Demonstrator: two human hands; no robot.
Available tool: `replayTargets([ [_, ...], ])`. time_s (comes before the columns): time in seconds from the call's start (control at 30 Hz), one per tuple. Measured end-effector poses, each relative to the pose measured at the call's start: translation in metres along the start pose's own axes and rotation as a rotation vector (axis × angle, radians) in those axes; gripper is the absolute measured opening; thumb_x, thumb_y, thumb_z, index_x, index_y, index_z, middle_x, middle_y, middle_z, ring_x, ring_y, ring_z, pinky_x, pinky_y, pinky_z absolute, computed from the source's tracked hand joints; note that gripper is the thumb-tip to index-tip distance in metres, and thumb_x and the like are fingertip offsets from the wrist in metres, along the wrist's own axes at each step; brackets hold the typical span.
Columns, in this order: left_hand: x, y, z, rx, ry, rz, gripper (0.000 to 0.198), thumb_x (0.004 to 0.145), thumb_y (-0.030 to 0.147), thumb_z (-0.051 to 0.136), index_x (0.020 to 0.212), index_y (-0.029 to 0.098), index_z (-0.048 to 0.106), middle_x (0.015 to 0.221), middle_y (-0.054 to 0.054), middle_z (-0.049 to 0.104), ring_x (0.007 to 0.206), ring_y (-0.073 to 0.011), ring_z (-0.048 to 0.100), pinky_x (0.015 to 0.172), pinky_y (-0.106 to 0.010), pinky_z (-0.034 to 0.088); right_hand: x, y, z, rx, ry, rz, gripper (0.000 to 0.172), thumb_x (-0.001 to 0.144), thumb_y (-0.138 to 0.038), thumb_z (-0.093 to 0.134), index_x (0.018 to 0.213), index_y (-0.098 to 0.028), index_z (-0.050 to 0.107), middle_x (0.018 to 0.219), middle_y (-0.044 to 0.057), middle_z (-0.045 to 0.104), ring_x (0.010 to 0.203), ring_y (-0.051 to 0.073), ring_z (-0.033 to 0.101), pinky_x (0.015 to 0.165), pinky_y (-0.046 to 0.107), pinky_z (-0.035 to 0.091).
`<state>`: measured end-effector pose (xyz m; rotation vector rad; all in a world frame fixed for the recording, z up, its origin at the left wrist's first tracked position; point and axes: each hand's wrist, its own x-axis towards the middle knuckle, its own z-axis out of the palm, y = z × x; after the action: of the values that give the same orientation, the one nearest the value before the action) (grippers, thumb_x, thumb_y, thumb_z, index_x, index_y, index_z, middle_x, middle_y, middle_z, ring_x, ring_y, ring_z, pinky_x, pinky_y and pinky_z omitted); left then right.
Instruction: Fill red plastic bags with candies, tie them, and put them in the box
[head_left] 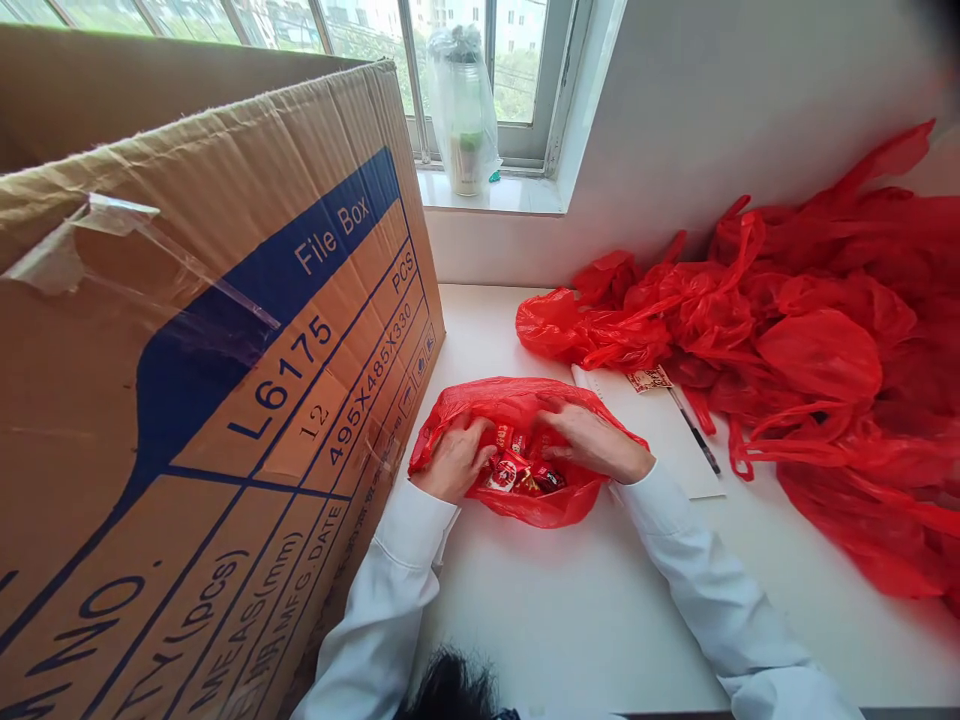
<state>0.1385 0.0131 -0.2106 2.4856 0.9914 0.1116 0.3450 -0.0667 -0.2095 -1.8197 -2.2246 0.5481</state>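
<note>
A red plastic bag [540,510] lies with its mouth spread on the white table, and several red wrapped candies [517,472] show inside it. My left hand [455,458] reaches into the bag from the left, its fingers bent beside the candies. From the right, my right hand [589,438] is in the bag too, fingers apart and curved toward the candies. Red plastic partly covers the fingertips of both hands. Neither hand visibly lifts a candy.
A tall cardboard box [300,300] stands close on the left. Many red plastic bags [817,330] are heaped at the right. Paper [675,440] and a pen [695,432] lie near them on the table [525,620]. A bagged bottle [466,130] stands on the windowsill.
</note>
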Motion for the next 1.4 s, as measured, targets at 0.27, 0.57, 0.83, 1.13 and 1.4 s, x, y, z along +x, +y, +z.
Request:
replayTargets([
  [0.27, 0.015, 0.008, 0.020, 0.239, 0.063, -0.101, 0.045, 0.085, 0.040, 0.051, 0.124, 0.017, 0.050, 0.121, -0.016, 0.054, 0.111, -0.0322, 0.051, 0.094, -0.047, 0.038, 0.000, -0.021, -0.022, -0.055, 0.130, 0.008, 0.013, 0.084, -0.011, 0.049, 0.077, -0.016, 0.058, 0.083, 0.003, 0.062, 0.073, 0.012, 0.055, 0.065, 0.024, 0.039],
  [0.57, 0.016, 0.007, 0.018, 0.143, 0.068, -0.075, 0.022, 0.084, 0.030, 0.052, 0.101, 0.019, 0.060, 0.106, -0.010, 0.060, 0.102, -0.0259, 0.055, 0.090, -0.040, 0.040, -0.061, -0.006, -0.087, 0.498, 0.426, 0.074, 0.024, 0.083, -0.040, 0.055, 0.084, -0.017, 0.062, 0.081, 0.003, 0.066, 0.074, 0.014, 0.060, 0.070, 0.026, 0.047],
  [0.83, 0.009, 0.013, 0.017, 0.007, 0.088, -0.096, 0.017, 0.082, 0.026, 0.054, 0.097, 0.018, 0.059, 0.101, -0.009, 0.061, 0.097, -0.0233, 0.057, 0.085, -0.036, 0.043, -0.071, 0.072, -0.066, 0.220, 0.287, 0.461, 0.030, 0.079, -0.037, 0.054, 0.102, -0.020, 0.063, 0.105, 0.007, 0.066, 0.097, 0.021, 0.060, 0.086, 0.035, 0.046],
  [1.13, 0.008, 0.010, 0.022, 0.018, 0.134, -0.081, 0.026, 0.080, 0.031, 0.057, 0.104, 0.022, 0.058, 0.108, -0.008, 0.060, 0.103, -0.0254, 0.055, 0.090, -0.041, 0.041, -0.064, 0.037, -0.009, -0.046, 0.377, 0.272, 0.033, 0.087, -0.024, 0.042, 0.114, -0.020, 0.059, 0.125, 0.011, 0.056, 0.122, 0.023, 0.046, 0.100, 0.045, 0.039],
  [1.4, 0.011, -0.016, 0.022, 0.098, 0.101, -0.191, 0.028, 0.082, 0.032, 0.050, 0.106, 0.020, 0.058, 0.103, -0.010, 0.061, 0.098, -0.0262, 0.056, 0.086, -0.040, 0.042, -0.110, 0.017, 0.056, -0.125, 0.303, 0.421, 0.050, 0.092, -0.035, 0.036, 0.141, -0.027, 0.031, 0.143, 0.006, 0.039, 0.133, 0.022, 0.033, 0.104, 0.046, 0.038],
])
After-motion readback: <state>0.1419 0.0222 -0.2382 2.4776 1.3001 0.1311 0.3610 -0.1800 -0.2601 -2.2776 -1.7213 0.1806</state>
